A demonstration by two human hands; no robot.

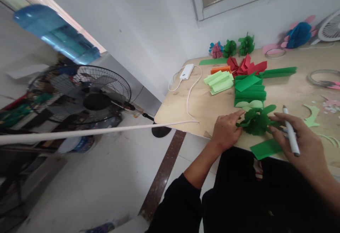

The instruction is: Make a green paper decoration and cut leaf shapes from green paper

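White walls meet at a pale wood table (202, 109) on the right side of the frame. A big black fan (79, 94) stands on the floor at the left.

At the near edge of the table, right of the middle, sits a green paper flower (256, 121). It is dark green, round and puffy, with lots of folded petals and a few leaf tips sticking out. It rests on the wood between the two hands.

The left hand (225, 132) lies on the table, half open. Its fingers are bent a little and the tips touch the left side of the flower. I cannot tell if they pinch it.

The right hand (305, 144) grips a white pen (290, 133) between its fingers, with the cap end pointing up. Its fingertips reach the right side of the flower.

A flat green strip (265, 148) lies just below the flower at the table edge. Behind the flower is a green paper stack (248, 91), with red paper (247, 65) farther back. A white power bank (186, 71) sits near the far left corner of the table.
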